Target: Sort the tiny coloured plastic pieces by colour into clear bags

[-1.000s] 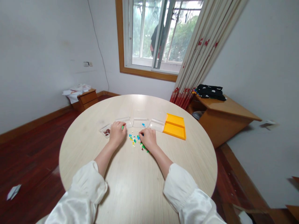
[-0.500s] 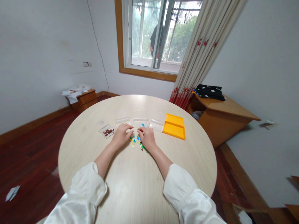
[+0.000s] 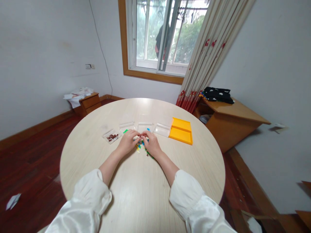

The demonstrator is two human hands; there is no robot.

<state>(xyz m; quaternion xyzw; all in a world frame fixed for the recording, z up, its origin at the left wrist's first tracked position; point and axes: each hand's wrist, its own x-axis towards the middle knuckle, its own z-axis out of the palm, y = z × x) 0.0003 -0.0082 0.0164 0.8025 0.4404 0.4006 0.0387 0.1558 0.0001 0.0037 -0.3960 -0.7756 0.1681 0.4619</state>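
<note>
My left hand (image 3: pixel 127 142) and my right hand (image 3: pixel 152 144) meet at the fingertips above a small pile of mixed colored pieces (image 3: pixel 138 147). Both are pinched closed; whatever lies between the fingers is too small to make out. Beyond them stands a row of clear plastic trays. The leftmost tray (image 3: pixel 105 137) contains several brown pieces (image 3: pixel 113 137). A green piece (image 3: pixel 125 131) shows in the second tray (image 3: pixel 127 124), partly behind my left hand. Light blue pieces (image 3: pixel 148 129) lie at the third tray (image 3: pixel 145 124). The fourth clear tray (image 3: pixel 162 129) is right of it.
An open yellow case (image 3: pixel 181 135) lies at the right end of the row on the round table (image 3: pixel 141 194). A wooden desk (image 3: pixel 238 113) with dark folded cloth (image 3: pixel 217 94) stands to the right. Papers (image 3: pixel 79 93) rest on a low cabinet (image 3: pixel 89 103) at left.
My hands have come together, so the fingertips now touch where a gap showed before. The right fingers moved slightly left. The green piece in the second tray has come into sight.
</note>
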